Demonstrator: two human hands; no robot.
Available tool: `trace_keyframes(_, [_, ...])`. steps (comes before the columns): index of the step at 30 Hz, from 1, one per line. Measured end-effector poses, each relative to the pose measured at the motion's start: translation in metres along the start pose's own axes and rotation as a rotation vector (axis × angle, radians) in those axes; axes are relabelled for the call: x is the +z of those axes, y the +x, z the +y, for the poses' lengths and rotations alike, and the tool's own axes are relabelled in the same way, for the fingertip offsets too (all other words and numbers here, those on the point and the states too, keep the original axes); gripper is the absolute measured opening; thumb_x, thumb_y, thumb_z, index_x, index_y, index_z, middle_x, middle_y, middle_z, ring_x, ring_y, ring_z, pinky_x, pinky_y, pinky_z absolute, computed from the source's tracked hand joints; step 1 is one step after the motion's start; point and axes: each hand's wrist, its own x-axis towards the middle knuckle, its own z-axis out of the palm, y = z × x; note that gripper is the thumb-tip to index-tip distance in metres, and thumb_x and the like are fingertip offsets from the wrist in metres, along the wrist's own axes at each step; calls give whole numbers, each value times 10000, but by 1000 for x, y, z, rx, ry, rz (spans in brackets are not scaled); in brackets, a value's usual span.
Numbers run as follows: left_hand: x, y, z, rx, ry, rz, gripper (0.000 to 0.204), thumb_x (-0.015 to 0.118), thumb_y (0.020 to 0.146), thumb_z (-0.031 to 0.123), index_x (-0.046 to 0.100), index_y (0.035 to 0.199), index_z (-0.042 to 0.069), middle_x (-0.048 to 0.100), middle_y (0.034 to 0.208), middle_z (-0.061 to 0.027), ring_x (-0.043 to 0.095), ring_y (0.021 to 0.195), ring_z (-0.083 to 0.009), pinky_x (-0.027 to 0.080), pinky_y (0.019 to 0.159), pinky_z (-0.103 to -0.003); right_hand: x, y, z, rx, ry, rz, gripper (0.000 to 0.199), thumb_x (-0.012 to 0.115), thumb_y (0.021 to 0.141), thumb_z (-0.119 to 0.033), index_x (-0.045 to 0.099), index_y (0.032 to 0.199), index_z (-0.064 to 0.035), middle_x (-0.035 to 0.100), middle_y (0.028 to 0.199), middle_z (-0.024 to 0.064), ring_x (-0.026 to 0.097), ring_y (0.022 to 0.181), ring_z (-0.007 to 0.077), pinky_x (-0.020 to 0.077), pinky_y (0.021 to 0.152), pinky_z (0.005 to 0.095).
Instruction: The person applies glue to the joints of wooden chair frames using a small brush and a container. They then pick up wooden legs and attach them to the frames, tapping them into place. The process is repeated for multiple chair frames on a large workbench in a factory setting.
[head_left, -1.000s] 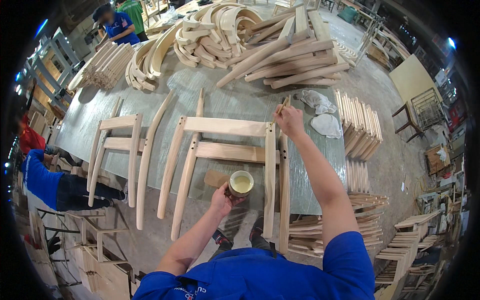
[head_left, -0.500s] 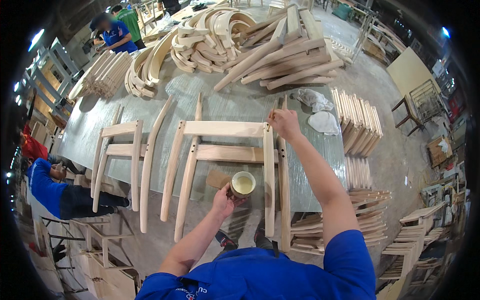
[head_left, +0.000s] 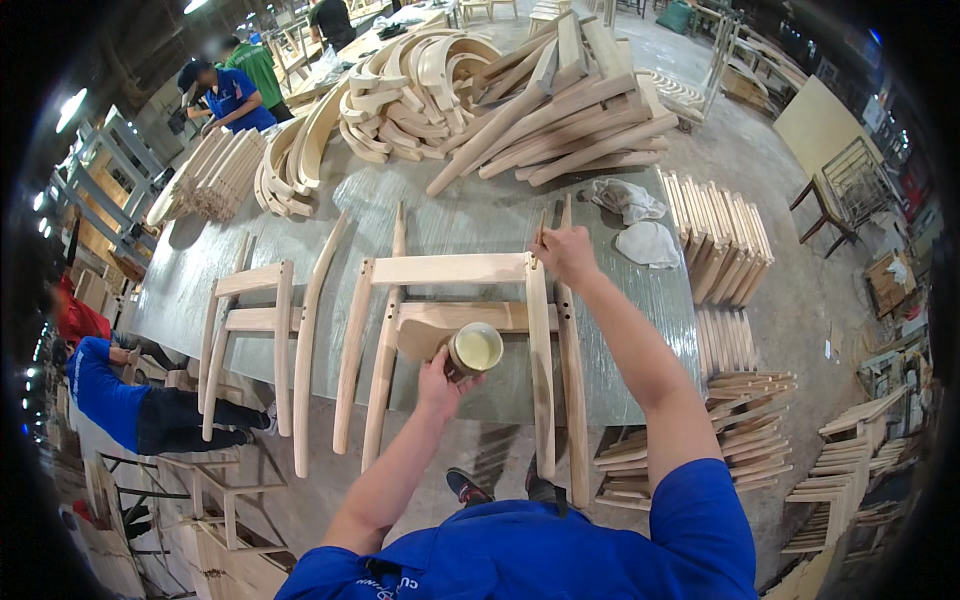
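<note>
It was a furniture workshop: curved wooden parts [head_left: 395, 105] lay heaped at eleven o'clock on the broad surface [head_left: 470, 230], straight wooden pieces [head_left: 575, 115] at one. Bare wooden stacks [head_left: 715, 235] stood near three, an unfinished frame [head_left: 229, 520] at eight, a blue-shirted person [head_left: 232, 98] at ten.

At twelve o'clock, leaning toward eleven, curved pale wooden parts [head_left: 405, 110] lie heaped; at one o'clock a pile of straight wooden legs [head_left: 560, 120] crosses every which way. Two crumpled white cloths [head_left: 645, 245] sit close together toward two o'clock. Beyond them, near half past two, are a stack of wooden frames [head_left: 718, 240] and, farther out, a dark chair [head_left: 829, 212]. At ten o'clock a person in blue [head_left: 235, 100] bends forward, beside a person in green [head_left: 258, 72]. Toward four o'clock rises another stack of wooden parts [head_left: 840, 468].
</note>
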Motion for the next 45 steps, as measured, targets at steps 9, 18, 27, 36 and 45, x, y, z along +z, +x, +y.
trace_keyframes(9, [42,-2,53,437,237,27,271,472,934,260,494,1117,60,603,993,-49,617,842,-144,550,644,-311,-74,-42,-75,126,938,82,170,631,830,-177,575,783,-23,596,632,76,579,597,178,441,570,292])
trace_keyframes(18, [93,-11,49,389,140,-162,246,450,946,236,469,1125,67,579,1043,-76,607,910,-153,560,692,-325,-45,-81,-48,664,1403,114,164,602,860,-215,573,815,-60,624,707,41,593,652,116,439,619,242])
trace_keyframes(27, [96,19,17,110,-107,-109,276,420,951,215,403,1166,43,525,1113,-138,592,970,-255,551,774,-505,-51,-112,-18,617,1533,178,102,627,826,-140,561,895,-107,635,841,17,589,792,113,442,711,277])
trace_keyframes(36, [124,41,-11,-57,-146,-215,335,423,944,228,344,1217,51,443,1185,-169,573,972,-326,565,731,-506,-24,-124,11,1118,1579,316,152,628,843,-243,567,844,-104,616,718,10,558,626,100,427,576,232])
trace_keyframes(45, [79,42,-30,-167,-129,-67,358,353,965,268,415,1233,39,469,1204,-122,529,1052,-280,489,854,-531,-50,-107,35,478,943,320,148,604,851,-167,558,860,-26,617,740,55,597,671,136,462,623,255])
